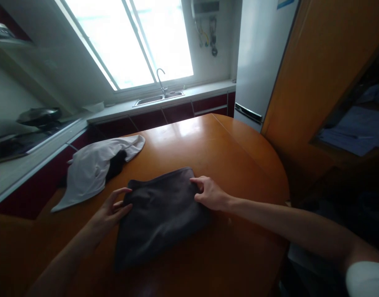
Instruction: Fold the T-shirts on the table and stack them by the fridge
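Left fingers (122, 190) and right fingers (197, 180) are pinching the dark cloth (164, 212) at opposite edges, probably for holding it flat between them.

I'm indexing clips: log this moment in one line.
left hand: at dark cloth, left edge; right hand: at right edge; white cloth: on table
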`<action>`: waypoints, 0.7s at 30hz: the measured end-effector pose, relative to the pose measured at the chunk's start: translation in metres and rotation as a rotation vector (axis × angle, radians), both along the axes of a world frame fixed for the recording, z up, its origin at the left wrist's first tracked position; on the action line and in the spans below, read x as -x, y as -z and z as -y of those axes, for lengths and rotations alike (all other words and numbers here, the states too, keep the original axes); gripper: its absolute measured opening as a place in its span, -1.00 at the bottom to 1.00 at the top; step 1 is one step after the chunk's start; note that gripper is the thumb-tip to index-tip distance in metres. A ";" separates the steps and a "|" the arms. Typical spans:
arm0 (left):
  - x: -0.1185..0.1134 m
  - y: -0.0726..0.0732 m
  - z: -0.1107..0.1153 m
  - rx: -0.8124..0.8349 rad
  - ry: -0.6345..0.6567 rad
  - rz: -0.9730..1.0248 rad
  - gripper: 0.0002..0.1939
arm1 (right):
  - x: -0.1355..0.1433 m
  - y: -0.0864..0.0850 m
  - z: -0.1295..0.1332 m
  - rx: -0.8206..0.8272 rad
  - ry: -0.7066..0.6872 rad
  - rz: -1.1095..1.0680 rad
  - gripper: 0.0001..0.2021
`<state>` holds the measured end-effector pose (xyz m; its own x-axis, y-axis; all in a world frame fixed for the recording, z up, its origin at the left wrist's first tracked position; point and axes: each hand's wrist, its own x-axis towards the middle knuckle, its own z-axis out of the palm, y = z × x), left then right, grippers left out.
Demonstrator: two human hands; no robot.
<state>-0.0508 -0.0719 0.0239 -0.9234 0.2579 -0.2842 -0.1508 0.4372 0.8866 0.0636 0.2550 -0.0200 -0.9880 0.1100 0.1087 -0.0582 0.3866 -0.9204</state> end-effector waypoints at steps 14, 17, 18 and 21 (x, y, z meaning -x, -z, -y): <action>0.099 0.059 -0.304 -0.192 0.327 -0.259 -0.38 | 0.062 0.000 -0.281 0.106 0.324 0.017 -0.34; 0.118 0.066 -0.363 -0.231 0.313 -0.309 -0.46 | 0.079 0.001 -0.328 0.054 0.426 0.023 -0.36; 0.124 0.067 -0.378 -0.240 0.315 -0.318 -0.47 | 0.085 0.001 -0.340 0.044 0.456 0.031 -0.36; 0.139 0.072 -0.414 -0.246 0.322 -0.336 -0.49 | 0.102 -0.001 -0.364 0.016 0.536 0.045 -0.35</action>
